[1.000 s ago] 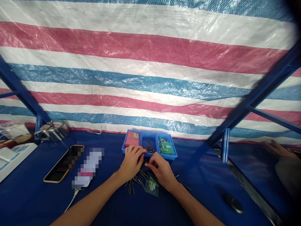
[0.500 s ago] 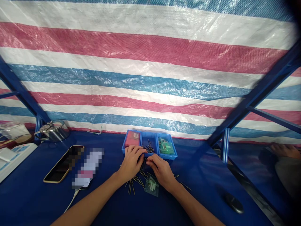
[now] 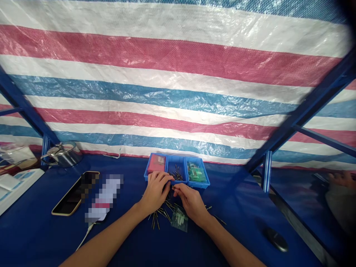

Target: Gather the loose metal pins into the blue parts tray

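Note:
Side by side above the table, my left hand and my right hand meet at the fingertips, just in front of three joined blue bins. The fingers of my left hand are closed, and what they hold is hidden. A tiny dark piece shows at the pinched thumb and forefinger of my right hand; its kind is too small to tell. Thin dark-and-brass metal rods lie scattered below my hands. More of these rods fill the middle bin. Beside my right wrist lies a clear small bag with pale pieces inside.
The left bin holds a red packet, the right bin green packets. Left are a phone, a blurred-out device with a cable, a steel pot and a white scale. A black mouse lies right; another person's hand is beyond.
My right fingertips have shifted slightly at the tiny piece, while my left hand stays put. At the far right, the other person's hand has moved right.

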`<move>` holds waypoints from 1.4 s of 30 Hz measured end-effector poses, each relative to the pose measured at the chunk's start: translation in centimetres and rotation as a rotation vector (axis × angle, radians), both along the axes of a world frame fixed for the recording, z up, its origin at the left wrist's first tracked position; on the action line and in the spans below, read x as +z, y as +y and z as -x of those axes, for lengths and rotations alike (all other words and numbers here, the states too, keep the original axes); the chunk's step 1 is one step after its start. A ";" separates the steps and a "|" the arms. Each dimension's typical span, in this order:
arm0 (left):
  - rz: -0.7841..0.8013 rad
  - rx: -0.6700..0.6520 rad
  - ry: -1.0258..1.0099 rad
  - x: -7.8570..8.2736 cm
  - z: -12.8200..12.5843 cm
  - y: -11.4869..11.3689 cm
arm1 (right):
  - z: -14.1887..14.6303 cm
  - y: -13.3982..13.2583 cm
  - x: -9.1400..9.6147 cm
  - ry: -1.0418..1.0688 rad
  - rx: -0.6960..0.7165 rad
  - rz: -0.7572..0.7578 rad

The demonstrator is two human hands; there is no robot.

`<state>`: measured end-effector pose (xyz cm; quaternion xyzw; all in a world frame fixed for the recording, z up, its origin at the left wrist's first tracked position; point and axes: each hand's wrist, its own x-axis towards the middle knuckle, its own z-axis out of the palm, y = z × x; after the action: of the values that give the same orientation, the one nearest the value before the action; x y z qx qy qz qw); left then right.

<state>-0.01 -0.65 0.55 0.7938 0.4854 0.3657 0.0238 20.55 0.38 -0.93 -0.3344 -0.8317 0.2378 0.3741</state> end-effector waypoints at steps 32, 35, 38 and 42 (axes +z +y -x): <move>0.030 -0.021 -0.012 0.0 0.1 0.0 | 0.1 -0.4 0.3 -0.051 -0.067 0.025; 0.030 -0.019 -0.012 -0.1 0.1 0.0 | 0.2 -0.5 0.5 -0.063 -0.065 0.025; 0.024 -0.013 -0.014 -0.1 0.1 0.1 | 0.2 -0.5 0.6 -0.073 -0.059 0.024; 0.023 -0.014 -0.013 -0.1 0.1 0.1 | 0.2 -0.5 0.6 -0.085 -0.053 0.032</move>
<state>-0.12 -0.59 0.49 0.7946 0.4839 0.3648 0.0387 20.34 -0.13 -0.28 -0.3719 -0.8339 0.2266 0.3390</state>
